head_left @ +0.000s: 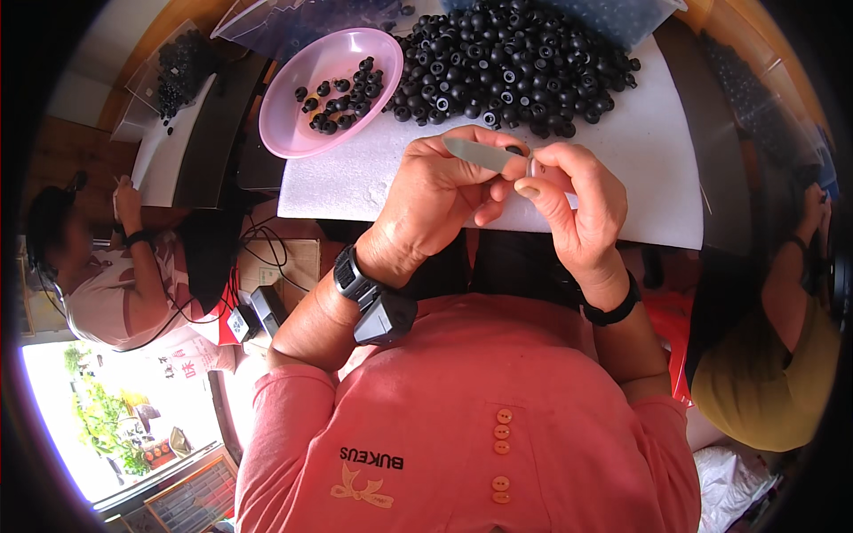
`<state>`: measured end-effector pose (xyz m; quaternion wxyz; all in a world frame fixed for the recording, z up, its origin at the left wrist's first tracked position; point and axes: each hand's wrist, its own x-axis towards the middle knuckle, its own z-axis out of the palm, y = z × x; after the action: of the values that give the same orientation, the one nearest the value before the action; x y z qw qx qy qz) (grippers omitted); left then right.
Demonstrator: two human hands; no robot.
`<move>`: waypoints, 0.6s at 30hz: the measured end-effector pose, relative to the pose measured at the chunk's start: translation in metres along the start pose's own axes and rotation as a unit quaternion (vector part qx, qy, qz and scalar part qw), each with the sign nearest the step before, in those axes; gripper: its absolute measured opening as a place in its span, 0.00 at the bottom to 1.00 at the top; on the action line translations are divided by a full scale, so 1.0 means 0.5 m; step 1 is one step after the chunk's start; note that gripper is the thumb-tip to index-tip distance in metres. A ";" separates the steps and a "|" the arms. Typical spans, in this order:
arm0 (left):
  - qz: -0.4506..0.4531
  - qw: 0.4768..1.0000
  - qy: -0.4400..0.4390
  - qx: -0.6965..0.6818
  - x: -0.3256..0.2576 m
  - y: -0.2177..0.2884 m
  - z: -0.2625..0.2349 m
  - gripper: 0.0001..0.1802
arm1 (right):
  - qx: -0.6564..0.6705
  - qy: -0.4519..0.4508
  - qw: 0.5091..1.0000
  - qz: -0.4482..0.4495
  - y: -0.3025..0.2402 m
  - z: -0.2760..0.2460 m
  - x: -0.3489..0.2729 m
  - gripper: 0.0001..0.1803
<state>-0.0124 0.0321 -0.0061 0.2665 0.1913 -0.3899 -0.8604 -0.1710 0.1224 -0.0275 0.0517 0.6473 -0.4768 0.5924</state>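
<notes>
Both hands are at work at the centre of the frame, above the near edge of a white foam-like sheet [346,191]. The left hand [435,191] is closed in a pinch on a small round black piece [514,151], of which only a little shows at the fingertips. A flat, grey-green blade with a rounded end [475,154] lies across this hand, its free end directed to the left of the frame. The right hand [577,191] grips a pale, whitish-pink piece [547,172] between thumb and forefinger, just beside the left fingertips; whether this piece and the blade are one tool cannot be told, since fingers cover the place between.

A large heap of round black pieces with hollow openings [524,67] occupies the top centre of the frame, on the sheet. A shallow, round pink plastic bowl [283,111] stands to its left, at the upper left, holding a smaller number of similar black pieces [346,99]. Translucent plastic bins [289,27] stand along the top edge.

The left wrist bears a black strap with a boxy black device [386,317]; the right wrist bears a plain black band [615,306]. One co-worker [115,284] sits at the far left of the frame; another, in an olive-yellow top [764,382], is at the far right. A cardboard box [298,262] with black cables is at centre left.
</notes>
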 end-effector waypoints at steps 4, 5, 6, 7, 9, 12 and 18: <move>-0.008 1.000 -0.007 0.014 -0.006 0.004 -0.002 0.08 | -0.009 -0.017 1.000 0.018 -0.003 -0.007 -0.001 0.12; -0.012 1.000 -0.007 0.004 -0.008 0.005 -0.004 0.09 | -0.008 -0.018 0.999 0.048 -0.005 -0.009 0.001 0.12; -0.016 1.000 -0.007 -0.006 -0.010 0.004 -0.005 0.09 | -0.007 -0.018 0.997 0.079 -0.006 -0.009 0.002 0.11; -0.020 1.000 -0.010 -0.017 -0.010 0.004 -0.005 0.09 | 0.055 0.023 0.991 0.116 -0.002 0.000 0.005 0.11; -0.029 1.000 0.012 -0.005 -0.008 0.007 -0.002 0.08 | 0.077 0.090 0.986 0.118 0.009 0.010 -0.001 0.12; -0.014 1.000 0.015 -0.005 -0.009 0.013 -0.006 0.08 | 0.014 0.043 0.997 0.056 0.002 0.000 -0.009 0.13; -0.005 0.999 0.011 0.050 -0.010 0.008 0.002 0.15 | -0.012 0.000 1.000 -0.022 0.001 0.000 -0.001 0.13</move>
<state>-0.0078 0.0338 -0.0018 0.2561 0.2158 -0.4285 -0.8392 -0.1711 0.1226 -0.0280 0.0731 0.6571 -0.4695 0.5852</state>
